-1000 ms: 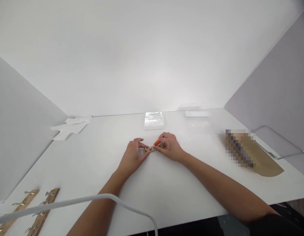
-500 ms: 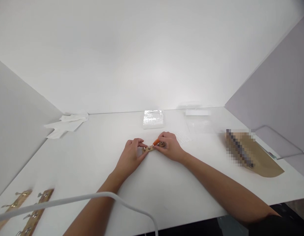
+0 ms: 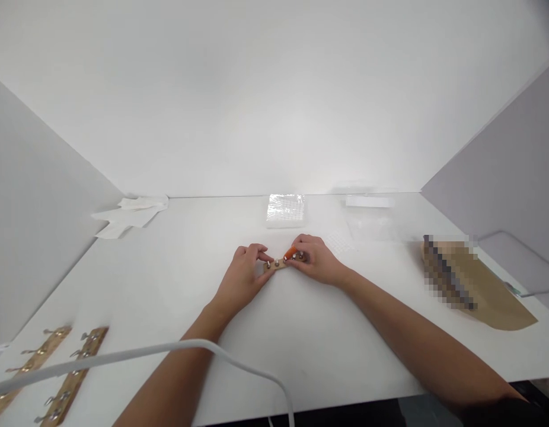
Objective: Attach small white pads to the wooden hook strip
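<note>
A short wooden strip (image 3: 280,264) with a row of small metal fittings lies on the white table in front of me. My left hand (image 3: 242,276) pinches its left end between thumb and fingers. At the strip's other end, my right hand (image 3: 318,261) closes its fingers and thumb round a small orange object (image 3: 291,252), whose kind I cannot make out. The orange object's tip is at a fitting near the strip's middle. My right fingers partly cover the strip's right end.
Two wooden hook rails (image 3: 74,376) lie at lower left, crossed in view by a white cable (image 3: 198,344). White paper pieces (image 3: 134,214) are at back left. A plastic-wrapped pack (image 3: 286,210) stands behind my hands. Brown paper (image 3: 501,290) with a pixelated area lies right.
The camera view has turned slightly, so the whole scene sits further right. Both hands keep their places on the strip, and the orange object stays in the right hand.
</note>
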The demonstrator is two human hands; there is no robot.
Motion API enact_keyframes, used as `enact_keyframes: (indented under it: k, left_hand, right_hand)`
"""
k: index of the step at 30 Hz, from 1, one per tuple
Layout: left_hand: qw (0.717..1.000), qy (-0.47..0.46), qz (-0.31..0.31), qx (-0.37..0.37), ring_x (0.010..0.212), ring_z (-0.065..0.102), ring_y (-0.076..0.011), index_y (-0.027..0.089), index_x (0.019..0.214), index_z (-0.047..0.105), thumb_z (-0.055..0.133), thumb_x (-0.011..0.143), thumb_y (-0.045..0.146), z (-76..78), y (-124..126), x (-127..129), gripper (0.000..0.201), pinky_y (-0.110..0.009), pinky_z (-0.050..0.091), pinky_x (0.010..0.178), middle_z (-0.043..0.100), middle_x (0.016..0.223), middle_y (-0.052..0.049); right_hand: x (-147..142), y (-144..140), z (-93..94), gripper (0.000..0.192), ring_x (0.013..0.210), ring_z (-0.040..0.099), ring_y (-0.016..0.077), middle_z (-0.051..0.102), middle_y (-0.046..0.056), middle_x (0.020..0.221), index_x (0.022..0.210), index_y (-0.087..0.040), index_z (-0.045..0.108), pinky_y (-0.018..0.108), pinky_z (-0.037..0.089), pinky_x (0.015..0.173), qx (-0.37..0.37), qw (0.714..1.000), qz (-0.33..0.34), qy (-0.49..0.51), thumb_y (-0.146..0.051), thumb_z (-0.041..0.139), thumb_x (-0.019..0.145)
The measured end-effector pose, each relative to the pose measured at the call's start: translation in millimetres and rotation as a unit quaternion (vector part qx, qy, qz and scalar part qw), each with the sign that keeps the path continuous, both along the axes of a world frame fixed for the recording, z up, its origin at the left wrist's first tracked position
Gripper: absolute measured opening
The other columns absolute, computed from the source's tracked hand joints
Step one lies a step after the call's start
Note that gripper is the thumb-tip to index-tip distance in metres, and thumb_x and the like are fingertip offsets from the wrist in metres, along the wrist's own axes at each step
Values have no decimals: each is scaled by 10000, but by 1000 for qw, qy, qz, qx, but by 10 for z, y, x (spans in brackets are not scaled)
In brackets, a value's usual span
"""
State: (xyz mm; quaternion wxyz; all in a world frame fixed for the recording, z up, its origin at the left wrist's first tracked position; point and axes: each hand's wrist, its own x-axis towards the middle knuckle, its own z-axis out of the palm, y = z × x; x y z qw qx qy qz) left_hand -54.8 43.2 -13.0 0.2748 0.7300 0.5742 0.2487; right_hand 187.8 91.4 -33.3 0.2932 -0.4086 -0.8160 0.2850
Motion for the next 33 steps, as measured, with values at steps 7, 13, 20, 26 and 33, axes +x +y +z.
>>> enact_keyframes:
  k: [7, 13, 20, 26, 33]
  left_hand:
    - [1000, -1, 9, -10, 1290, 571, -322, 266, 1253, 544, 645, 970, 464, -4, -20, 13, 360, -470, 558, 941, 783, 1173, -48]
    - [1000, 1, 10, 0, 1261, 579, -319, 259, 1260, 535, 638, 970, 446, 21, -36, 30, 360, -477, 555, 943, 782, 1165, -56]
    - [1000, 2, 9, -11, 1283, 563, -331, 270, 1258, 525, 649, 962, 463, 18, -19, 16, 374, -484, 552, 937, 783, 1171, -51]
    - [1000, 4, 11, -20, 1296, 546, -318, 274, 1261, 516, 646, 976, 464, 6, -11, 10, 367, -458, 543, 929, 788, 1175, -31]
    - [1000, 5, 8, -8, 1285, 544, -317, 265, 1253, 524, 655, 974, 462, -13, -11, 13, 365, -458, 542, 937, 794, 1155, -32]
  right_hand:
    - [9, 19, -59, 139, 839, 661, 191, 683, 43, 970, 975, -286, 809, 373, 548, 777, 21, 1000, -7, -7, -407, 743, 962]
    - [-17, -2, -56, 79, 853, 652, 191, 667, 37, 956, 950, -279, 792, 378, 532, 801, 24, 999, -18, -15, -349, 755, 953]
    - [-28, -36, -65, 50, 922, 644, 201, 633, 31, 993, 964, -277, 766, 482, 473, 1008, 44, 998, -31, -31, -323, 757, 945]
    - [-32, -66, -52, 51, 933, 644, 204, 612, 28, 1002, 987, -282, 756, 504, 452, 1043, 37, 998, -38, -37, -319, 728, 965]
    - [-12, -31, -79, 57, 940, 639, 209, 622, 31, 1011, 991, -294, 761, 493, 465, 1027, 32, 998, -33, -40, -337, 732, 968]
